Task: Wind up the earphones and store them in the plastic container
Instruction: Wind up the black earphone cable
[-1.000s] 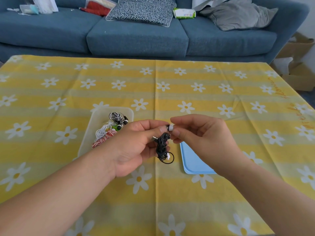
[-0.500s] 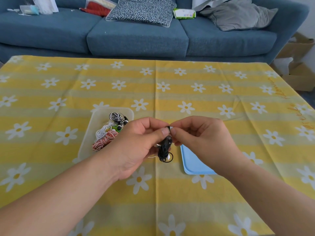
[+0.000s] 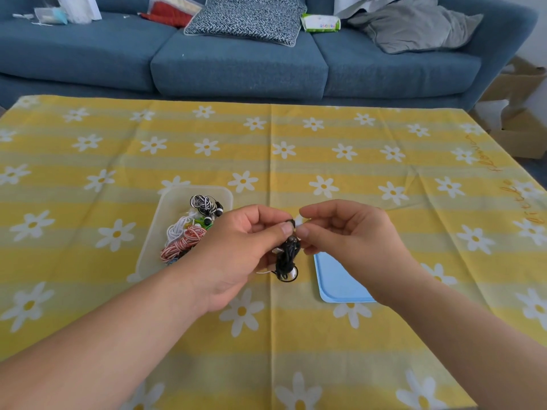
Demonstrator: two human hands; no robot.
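Note:
A wound bundle of black earphones [image 3: 287, 257] hangs above the table's middle. My left hand [image 3: 236, 250] grips the bundle between thumb and fingers. My right hand [image 3: 343, 235] pinches a white earbud at the bundle's top with thumb and forefinger. The clear plastic container [image 3: 165, 214] stands to the left, half hidden by my left hand. It holds several wound earphones: a black-and-white set [image 3: 205, 204], a white set [image 3: 176, 230] and a red-and-white set [image 3: 185, 242].
A light blue lid [image 3: 334, 279] lies on the yellow daisy tablecloth [image 3: 296, 149] under my right wrist. A blue sofa [image 3: 236, 63] with cushions and clutter runs along the far edge. Cardboard boxes [image 3: 521, 125] stand at the right.
Both hands stayed in place above the table. My right thumb and forefinger shifted their pinch at the bundle's top, and the white earbud shows between them again.

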